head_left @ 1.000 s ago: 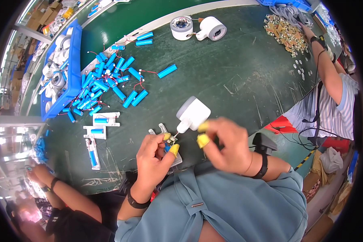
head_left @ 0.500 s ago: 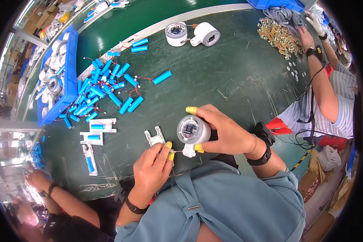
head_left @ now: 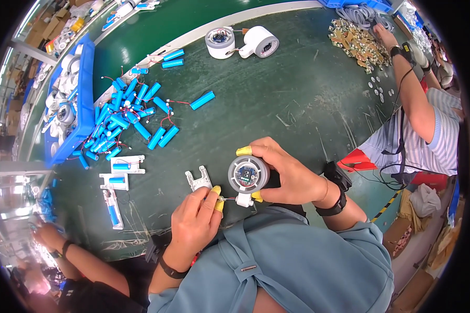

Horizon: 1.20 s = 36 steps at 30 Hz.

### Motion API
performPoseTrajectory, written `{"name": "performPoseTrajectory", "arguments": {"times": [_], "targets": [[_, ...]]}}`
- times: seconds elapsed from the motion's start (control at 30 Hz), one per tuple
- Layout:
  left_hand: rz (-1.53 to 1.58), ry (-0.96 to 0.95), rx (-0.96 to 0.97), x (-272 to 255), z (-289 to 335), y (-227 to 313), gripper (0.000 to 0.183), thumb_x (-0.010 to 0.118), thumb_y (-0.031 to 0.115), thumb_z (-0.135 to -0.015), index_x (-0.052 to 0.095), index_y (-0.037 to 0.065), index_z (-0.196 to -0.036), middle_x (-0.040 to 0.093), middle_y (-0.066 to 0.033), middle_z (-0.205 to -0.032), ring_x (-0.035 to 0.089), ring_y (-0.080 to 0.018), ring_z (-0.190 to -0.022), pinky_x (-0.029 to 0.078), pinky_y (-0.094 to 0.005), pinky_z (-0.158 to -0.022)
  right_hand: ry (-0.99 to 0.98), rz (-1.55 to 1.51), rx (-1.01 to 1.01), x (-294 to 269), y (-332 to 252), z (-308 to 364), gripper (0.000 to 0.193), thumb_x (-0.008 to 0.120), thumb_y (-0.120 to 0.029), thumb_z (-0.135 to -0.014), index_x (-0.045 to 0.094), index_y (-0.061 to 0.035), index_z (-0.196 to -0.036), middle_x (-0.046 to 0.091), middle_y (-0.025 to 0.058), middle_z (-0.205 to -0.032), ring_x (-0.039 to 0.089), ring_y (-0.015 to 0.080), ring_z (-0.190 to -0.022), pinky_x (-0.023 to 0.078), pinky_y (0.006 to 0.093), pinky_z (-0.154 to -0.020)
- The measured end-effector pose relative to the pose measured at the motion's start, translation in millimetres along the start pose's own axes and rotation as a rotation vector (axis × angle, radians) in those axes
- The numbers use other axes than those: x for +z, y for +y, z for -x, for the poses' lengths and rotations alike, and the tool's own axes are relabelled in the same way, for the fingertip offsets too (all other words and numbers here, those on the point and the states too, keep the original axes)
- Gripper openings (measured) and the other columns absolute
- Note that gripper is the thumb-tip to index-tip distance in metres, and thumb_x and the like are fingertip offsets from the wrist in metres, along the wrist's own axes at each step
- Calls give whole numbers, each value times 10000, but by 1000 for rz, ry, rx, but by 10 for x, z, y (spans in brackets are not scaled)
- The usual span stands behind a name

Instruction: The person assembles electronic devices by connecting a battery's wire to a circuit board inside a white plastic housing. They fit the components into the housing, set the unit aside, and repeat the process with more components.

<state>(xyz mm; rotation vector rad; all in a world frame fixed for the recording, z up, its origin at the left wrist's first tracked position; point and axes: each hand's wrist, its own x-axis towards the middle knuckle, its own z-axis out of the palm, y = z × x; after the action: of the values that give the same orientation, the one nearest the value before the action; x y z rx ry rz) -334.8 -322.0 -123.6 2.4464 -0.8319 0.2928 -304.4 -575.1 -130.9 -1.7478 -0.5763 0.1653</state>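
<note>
My right hand (head_left: 292,175) grips a round white-and-grey plastic housing (head_left: 249,174), its open face turned up with a circuit board visible inside. A short white neck juts from the housing toward me, and thin wires run from it to the left. My left hand (head_left: 196,216) is closed, thumb and forefinger pinching the wire end with a small connector (head_left: 222,199). Yellow covers sit on fingertips of both hands. Just beyond my left fingers lies a forked white plastic part (head_left: 198,178) on the table, partly hidden by that hand.
Left lie a heap of blue wired battery cells (head_left: 121,117), several white holders (head_left: 127,164) with cells and a blue crate (head_left: 86,99) of white parts. Two joined housings (head_left: 220,43) stand at the back. Small boards (head_left: 354,44) are piled right, beside a co-worker's arm (head_left: 415,99). Another person's arm (head_left: 89,261) is lower left.
The housing has tilted, so its board now faces up more squarely. My left hand keeps its pinch on the wire. The co-worker's hand at the right has moved over the small boards.
</note>
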Motion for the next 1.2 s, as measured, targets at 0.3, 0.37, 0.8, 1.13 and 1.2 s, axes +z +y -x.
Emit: {"name": "performPoseTrajectory", "arguments": {"times": [0.3, 0.37, 0.8, 1.13, 1.2], "targets": [[37, -12, -52, -113, 29, -26, 397, 710, -33, -672, 652, 20, -1062, 590, -78, -989, 580, -154, -661, 498, -289, -581, -50, -146, 179, 48, -36, -39, 806, 689, 81, -697, 355, -16, -1424, 455, 100, -1292, 528, 210, -1105, 440, 313, -954], [618, -122, -325, -220, 47, 4, 396, 689, -90, -698, 632, -1, -1080, 600, -76, -977, 539, -94, -654, 458, -245, -573, -53, -452, 328, 71, -199, -64, 707, 675, -33, -809, 345, -15, -1433, 510, 86, -1260, 563, 166, -1062, 485, 287, -896], [1548, 104, -752, -419, 213, -76, 325, 670, 98, -846, 611, -59, -1124, 634, -144, -922, 522, -131, -640, 404, -224, -537, -353, -764, 754, 259, -391, -352, 601, 316, -555, -998, 578, -18, -1061, 605, 57, -793, 613, 115, -601, 508, 224, -524], [1168, 593, -736, -1620, 522, -571, 401, 695, 274, -850, 567, -57, -1037, 570, -72, -858, 452, -81, -600, 344, -191, -517, -450, -643, 686, 374, -288, -276, 371, 410, -272, -1033, 481, -16, -1292, 637, 90, -913, 659, 156, -774, 531, 263, -615], [1132, 658, -714, -1803, 714, -801, 424, 680, 285, -866, 569, -53, -1098, 576, -69, -873, 466, -92, -622, 367, -208, -537, -446, -630, 646, 408, -223, -233, 363, 439, -244, -1014, 485, 4, -1276, 639, 89, -907, 655, 150, -764, 530, 262, -610]]}}
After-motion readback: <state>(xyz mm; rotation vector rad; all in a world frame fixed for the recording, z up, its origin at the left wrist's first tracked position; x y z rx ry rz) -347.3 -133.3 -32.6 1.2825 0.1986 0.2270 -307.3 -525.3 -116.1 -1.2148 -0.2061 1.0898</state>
